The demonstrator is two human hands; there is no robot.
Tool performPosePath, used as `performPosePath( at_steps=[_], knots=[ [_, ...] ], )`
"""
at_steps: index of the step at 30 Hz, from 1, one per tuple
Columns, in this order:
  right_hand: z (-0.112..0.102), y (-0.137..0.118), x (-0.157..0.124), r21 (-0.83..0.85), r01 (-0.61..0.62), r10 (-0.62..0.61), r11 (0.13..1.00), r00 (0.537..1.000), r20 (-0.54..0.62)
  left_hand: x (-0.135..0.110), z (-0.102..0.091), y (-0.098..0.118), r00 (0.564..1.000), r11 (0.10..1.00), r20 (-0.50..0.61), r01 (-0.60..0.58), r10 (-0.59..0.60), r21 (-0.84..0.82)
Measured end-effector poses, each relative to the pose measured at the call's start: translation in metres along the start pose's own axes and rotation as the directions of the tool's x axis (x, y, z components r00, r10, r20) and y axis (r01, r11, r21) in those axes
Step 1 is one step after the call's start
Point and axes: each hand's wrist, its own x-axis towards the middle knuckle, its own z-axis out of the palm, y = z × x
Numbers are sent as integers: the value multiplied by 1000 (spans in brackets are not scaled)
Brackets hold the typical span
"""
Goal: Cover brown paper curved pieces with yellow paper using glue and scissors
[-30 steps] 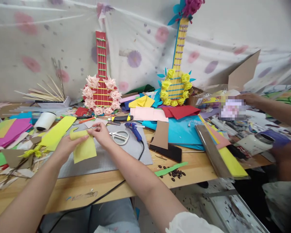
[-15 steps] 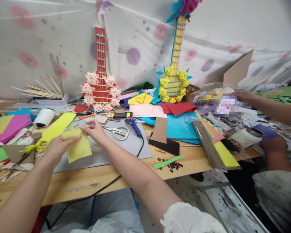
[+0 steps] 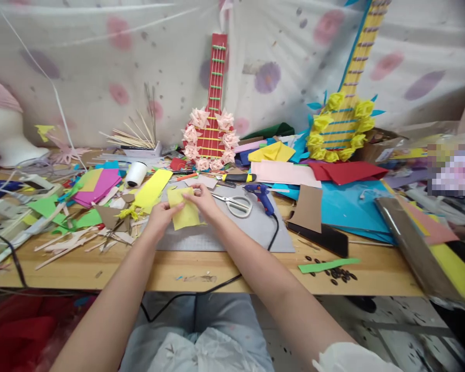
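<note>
Item: yellow paper piece (image 3: 186, 211), over my grey mat (image 3: 232, 227) on the table (image 3: 225, 268). My left hand (image 3: 159, 216) and right hand (image 3: 205, 200) pinch its edges. Scissors (image 3: 234, 202) just beside.

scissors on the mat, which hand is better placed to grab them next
Probably right: the right hand lies just beside the scissors, while the left hand is beyond the yellow paper that both hold.

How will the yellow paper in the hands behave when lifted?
Probably floppy: the yellow paper curls between left hand and right hand. Likely very light, a thin sheet. May crease easily; its top looks folded.
</note>
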Motion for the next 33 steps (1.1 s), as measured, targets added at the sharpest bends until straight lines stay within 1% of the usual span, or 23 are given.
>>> performPosePath(
  at_steps=[4,6,10,12,16,18,20,22,24,27,29,32,33],
  knots=[
    [-2,7,6,2,64,-63,998,992,-105,2,1,0,995,998,86,49,-45,-44],
    [-4,7,9,18,87,-84,996,987,-138,4,2,1,996,999,80,31,-28,-35],
    [-7,9,11,13,34,-33,999,995,-90,10,7,-2,997,996,45,-63,66,-58],
    [-9,11,12,-6,25,-25,1000,996,-83,14,10,-5,996,996,53,-62,65,-71],
    [-15,16,17,18,72,-68,997,985,-157,17,14,-14,996,991,85,-22,34,-133],
    [-18,17,20,31,72,-65,997,982,-177,17,14,-18,997,987,74,-24,36,-161],
    [-20,17,21,24,75,-69,997,981,-181,16,14,-21,998,989,53,-31,39,-147],
    [-21,17,20,-9,87,-87,996,982,-168,14,15,-23,998,991,37,-41,46,-129],
    [-20,18,19,-81,104,-115,991,982,-147,13,16,-23,998,991,27,-50,54,-127],
    [-19,20,19,-153,113,-138,982,977,-165,12,17,-22,998,989,35,-44,49,-139],
    [-21,19,21,-120,101,-125,988,970,-210,12,16,-22,998,990,49,-32,39,-140],
    [-28,15,26,-14,111,-109,994,942,-316,12,14,-23,998,992,47,-32,38,-124],
    [-31,14,26,17,120,-108,993,936,-334,12,13,-24,998,992,41,-36,41,-122]
  ],
)
